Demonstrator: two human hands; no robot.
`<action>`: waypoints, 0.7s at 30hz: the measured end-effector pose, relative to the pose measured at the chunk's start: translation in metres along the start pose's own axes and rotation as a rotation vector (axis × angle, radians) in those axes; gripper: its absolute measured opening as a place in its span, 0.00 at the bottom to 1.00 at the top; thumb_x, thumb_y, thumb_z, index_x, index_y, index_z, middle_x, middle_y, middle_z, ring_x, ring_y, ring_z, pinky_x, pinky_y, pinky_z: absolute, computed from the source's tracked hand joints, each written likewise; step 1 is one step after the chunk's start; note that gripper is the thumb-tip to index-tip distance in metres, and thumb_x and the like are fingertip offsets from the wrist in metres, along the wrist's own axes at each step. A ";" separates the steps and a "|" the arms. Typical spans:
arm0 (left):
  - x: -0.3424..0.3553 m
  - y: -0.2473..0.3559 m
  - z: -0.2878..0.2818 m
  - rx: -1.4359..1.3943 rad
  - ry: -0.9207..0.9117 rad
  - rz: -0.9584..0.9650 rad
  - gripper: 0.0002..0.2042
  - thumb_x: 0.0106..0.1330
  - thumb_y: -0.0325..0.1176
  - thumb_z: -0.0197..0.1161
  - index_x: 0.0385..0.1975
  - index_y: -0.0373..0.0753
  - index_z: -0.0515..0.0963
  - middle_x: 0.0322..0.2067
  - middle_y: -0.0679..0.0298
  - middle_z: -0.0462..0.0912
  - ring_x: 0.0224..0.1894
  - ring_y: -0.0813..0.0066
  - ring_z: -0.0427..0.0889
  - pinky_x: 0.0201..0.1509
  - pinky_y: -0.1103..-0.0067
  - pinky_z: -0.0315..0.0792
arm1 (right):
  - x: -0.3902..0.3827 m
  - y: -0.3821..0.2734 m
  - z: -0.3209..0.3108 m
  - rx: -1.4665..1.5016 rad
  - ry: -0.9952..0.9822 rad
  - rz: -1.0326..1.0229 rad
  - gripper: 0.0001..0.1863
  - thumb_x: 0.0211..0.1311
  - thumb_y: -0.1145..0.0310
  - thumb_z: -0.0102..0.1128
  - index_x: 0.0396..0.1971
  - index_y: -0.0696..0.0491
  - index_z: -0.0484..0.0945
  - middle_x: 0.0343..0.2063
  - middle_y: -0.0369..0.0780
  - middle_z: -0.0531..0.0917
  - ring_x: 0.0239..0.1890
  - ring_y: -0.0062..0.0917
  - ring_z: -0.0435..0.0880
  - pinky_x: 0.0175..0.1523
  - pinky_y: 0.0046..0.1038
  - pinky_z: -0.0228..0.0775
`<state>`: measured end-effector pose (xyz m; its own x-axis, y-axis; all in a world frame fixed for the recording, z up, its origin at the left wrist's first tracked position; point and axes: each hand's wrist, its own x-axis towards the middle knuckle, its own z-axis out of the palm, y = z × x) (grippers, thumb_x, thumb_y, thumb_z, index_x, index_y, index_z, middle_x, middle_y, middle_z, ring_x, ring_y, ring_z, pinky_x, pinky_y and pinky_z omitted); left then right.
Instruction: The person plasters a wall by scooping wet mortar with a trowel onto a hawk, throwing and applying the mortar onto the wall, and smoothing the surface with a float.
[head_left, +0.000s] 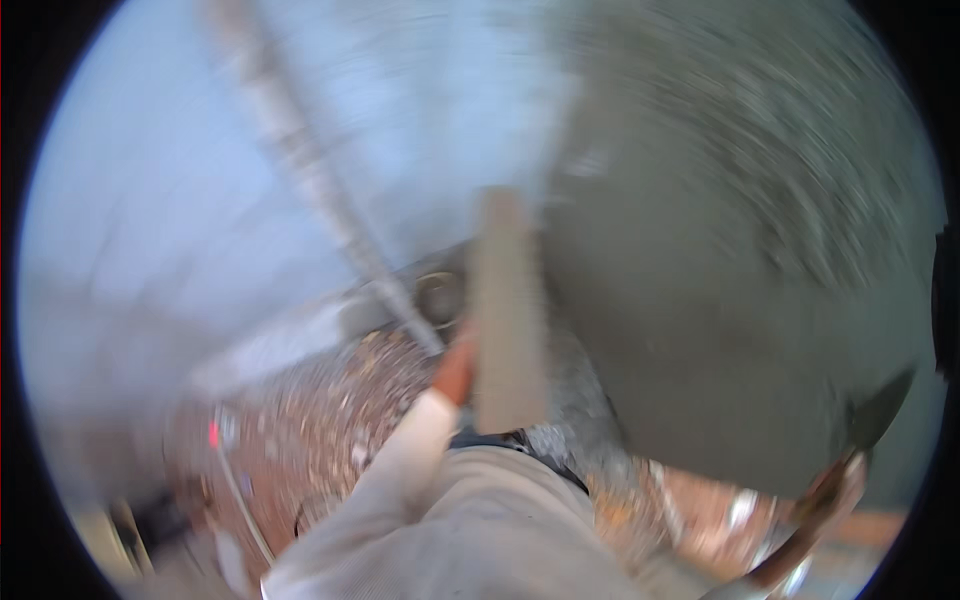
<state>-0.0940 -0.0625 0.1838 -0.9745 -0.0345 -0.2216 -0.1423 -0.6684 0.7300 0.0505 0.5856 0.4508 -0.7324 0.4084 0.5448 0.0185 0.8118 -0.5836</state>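
My left hand (457, 365) is closed at the left side of a long, flat plastering float (510, 315), held upright in front of my body. The float hides most of the fingers. Out at the lower right, my right hand (835, 488) grips a pointed trowel (882, 412), its grey blade angled up and to the right, close to the grey plastered wall (690, 340). Motion smears much of the picture, so I cannot tell whether the blade touches the wall.
A pale pole (310, 170) slants down from the upper left, in front of a bluish-white wall (150, 200). By its foot is a dark round container (438, 297). Rubble-strewn ground (330, 410) spreads at left, with a thin rod (243, 495) across it.
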 end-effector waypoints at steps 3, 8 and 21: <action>-0.023 -0.008 0.032 0.241 -0.033 0.115 0.27 0.84 0.43 0.39 0.74 0.32 0.60 0.72 0.53 0.67 0.74 0.61 0.66 0.78 0.69 0.59 | -0.074 -0.006 0.163 0.167 -0.614 0.921 0.30 0.72 0.46 0.58 0.62 0.54 0.75 0.50 0.49 0.85 0.50 0.29 0.85 0.60 0.49 0.76; -0.001 -0.074 0.045 0.064 0.003 0.034 0.28 0.83 0.46 0.43 0.78 0.42 0.55 0.78 0.64 0.53 0.77 0.70 0.55 0.80 0.72 0.49 | -0.261 0.028 0.291 0.335 -1.136 1.013 0.20 0.73 0.50 0.58 0.39 0.55 0.81 0.25 0.43 0.84 0.21 0.25 0.79 0.27 0.34 0.76; -0.073 -0.054 0.014 -0.149 0.288 0.209 0.28 0.82 0.47 0.46 0.77 0.43 0.57 0.77 0.66 0.54 0.76 0.71 0.54 0.79 0.71 0.52 | -0.216 -0.004 0.460 0.308 -1.452 0.533 0.20 0.74 0.53 0.55 0.50 0.55 0.80 0.39 0.44 0.84 0.34 0.26 0.80 0.39 0.33 0.75</action>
<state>-0.0175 -0.0136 0.1701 -0.8885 -0.3741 -0.2658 0.1014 -0.7249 0.6814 -0.1044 0.3021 0.0584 -0.6923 -0.2712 -0.6687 0.4760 0.5248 -0.7057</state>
